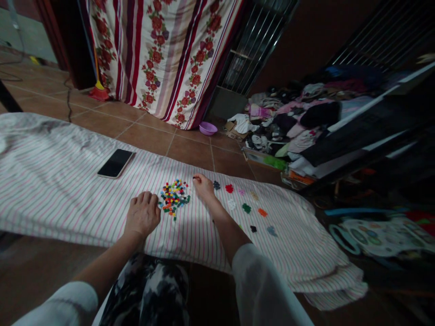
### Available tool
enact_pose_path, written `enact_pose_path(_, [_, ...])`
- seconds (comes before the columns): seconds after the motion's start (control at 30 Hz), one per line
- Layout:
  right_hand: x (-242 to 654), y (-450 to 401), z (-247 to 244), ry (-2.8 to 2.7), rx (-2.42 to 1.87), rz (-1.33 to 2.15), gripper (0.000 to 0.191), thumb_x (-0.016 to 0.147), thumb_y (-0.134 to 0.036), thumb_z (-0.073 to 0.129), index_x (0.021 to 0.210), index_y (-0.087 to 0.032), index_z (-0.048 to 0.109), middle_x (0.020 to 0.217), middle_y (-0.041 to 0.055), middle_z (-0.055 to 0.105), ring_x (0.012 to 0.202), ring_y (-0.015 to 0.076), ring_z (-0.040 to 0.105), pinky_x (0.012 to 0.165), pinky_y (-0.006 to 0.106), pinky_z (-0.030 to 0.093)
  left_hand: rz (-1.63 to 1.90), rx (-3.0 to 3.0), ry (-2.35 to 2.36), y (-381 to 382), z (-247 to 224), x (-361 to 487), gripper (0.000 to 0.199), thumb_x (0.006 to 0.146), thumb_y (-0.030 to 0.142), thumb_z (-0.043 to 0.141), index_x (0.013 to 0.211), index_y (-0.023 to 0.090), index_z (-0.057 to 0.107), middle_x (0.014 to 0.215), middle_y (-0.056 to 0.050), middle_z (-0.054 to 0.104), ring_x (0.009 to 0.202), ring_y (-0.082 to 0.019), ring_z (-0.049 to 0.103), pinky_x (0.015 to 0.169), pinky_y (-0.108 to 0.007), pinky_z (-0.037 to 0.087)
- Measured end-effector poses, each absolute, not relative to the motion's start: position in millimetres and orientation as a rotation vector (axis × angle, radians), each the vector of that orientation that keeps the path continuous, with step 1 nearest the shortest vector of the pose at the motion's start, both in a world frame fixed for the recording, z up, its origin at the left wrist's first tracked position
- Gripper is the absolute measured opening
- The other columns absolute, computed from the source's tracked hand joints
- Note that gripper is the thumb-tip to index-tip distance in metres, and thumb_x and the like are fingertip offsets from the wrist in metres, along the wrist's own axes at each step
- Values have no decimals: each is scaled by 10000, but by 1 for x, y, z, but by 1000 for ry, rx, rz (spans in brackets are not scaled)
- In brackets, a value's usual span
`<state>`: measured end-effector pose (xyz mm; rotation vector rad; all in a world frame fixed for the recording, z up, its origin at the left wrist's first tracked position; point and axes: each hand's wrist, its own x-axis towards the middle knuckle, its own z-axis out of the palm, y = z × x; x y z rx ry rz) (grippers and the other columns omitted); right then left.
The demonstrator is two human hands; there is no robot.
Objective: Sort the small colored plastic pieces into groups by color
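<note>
A mixed heap of small colourful pieces [174, 195], like tiny beads or bricks, lies on a striped cloth [84, 199]. My left hand [143, 213] rests palm down against the heap's left side, its fingers lying on the cloth. Just right of the heap, my right hand [204, 186] is closed in a pinch on a small dark piece [195, 178]. Beyond it are little single-colour groups: dark grey [216, 184], red [229, 188], pink [241, 192], tan [254, 195], white [231, 204], green [246, 208], orange [262, 212], black [253, 229] and blue-grey [272, 231]. My right forearm hides some cloth.
A phone [116, 163] lies on the cloth at the left. Past the far edge are a floral curtain [159, 59], a purple basin [208, 128] and a broom [98, 90] on the tiled floor. Piled clothes [288, 113] fill the right back.
</note>
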<state>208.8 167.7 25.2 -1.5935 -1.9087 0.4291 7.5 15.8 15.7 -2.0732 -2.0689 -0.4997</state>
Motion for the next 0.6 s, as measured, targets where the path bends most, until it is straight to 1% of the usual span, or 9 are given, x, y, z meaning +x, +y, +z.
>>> enact_pose_path(0.2, [240, 163, 32, -1856, -1696, 383, 228, 773, -179, 523, 908, -223, 702, 828, -5, 714, 790, 149, 643, 745, 236, 468, -493, -2074, -2069, 15, 14, 7, 248, 870, 265, 401, 997, 181, 597, 1000, -110, 594, 981, -270, 513, 802, -398, 349])
enact_pose_path(0.33, [263, 159, 33, -1826, -1735, 391, 236, 759, -170, 532, 894, -239, 713, 784, -25, 704, 736, 136, 631, 694, 218, 463, -463, -2065, -2072, 15, 13, 7, 257, 869, 265, 393, 1000, 179, 597, 1005, -106, 598, 982, -266, 517, 806, -392, 345])
enact_pose_path(0.43, [280, 155, 32, -1792, -1781, 356, 244, 755, -165, 531, 886, -239, 723, 762, -19, 699, 734, 146, 630, 692, 229, 466, -467, -2064, -2058, 15, 13, 7, 269, 873, 269, 381, 1002, 175, 598, 1017, -108, 601, 981, -265, 519, 810, -393, 342])
enact_pose_path(0.5, [292, 151, 32, -1782, -1789, 340, 261, 760, -164, 522, 904, -232, 729, 789, -4, 706, 763, 157, 637, 719, 245, 474, -464, -2065, -2051, 14, 13, 7, 277, 877, 271, 371, 1004, 174, 598, 1016, -107, 603, 979, -262, 521, 812, -390, 340])
enact_pose_path(0.6, [308, 144, 30, -1766, -1778, 347, 293, 759, -147, 508, 930, -229, 731, 883, 12, 720, 830, 162, 646, 787, 259, 481, -426, -2058, -2052, 14, 14, 7, 281, 880, 276, 360, 1003, 177, 593, 1016, -100, 603, 981, -263, 523, 812, -387, 339])
